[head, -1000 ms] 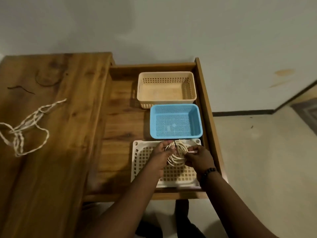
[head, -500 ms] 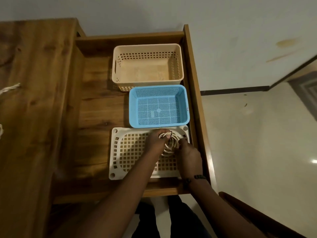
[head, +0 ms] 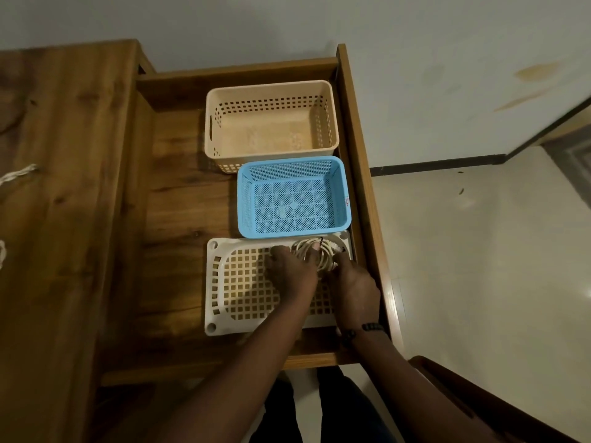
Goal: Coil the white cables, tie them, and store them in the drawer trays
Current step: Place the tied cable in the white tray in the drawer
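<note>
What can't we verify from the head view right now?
- Tie on the coiled cable: the left hand and right hand cover it; a dark strand shows, knot unclear.
- Whether the coil rests on the white tray or is held above it: fingers hide the contact.
- Loose cable on the tabletop: cut off by the left edge.

White cable coil point(head: 315, 255) sits in far-right corner of white lattice tray point(head: 243, 282), nearest in drawer point(head: 179, 219). Blue mesh tray point(head: 292, 196) behind it, beige basket point(head: 270, 123) furthest back. Loose white cable point(head: 17, 175) on desk point(head: 57, 219).
</note>
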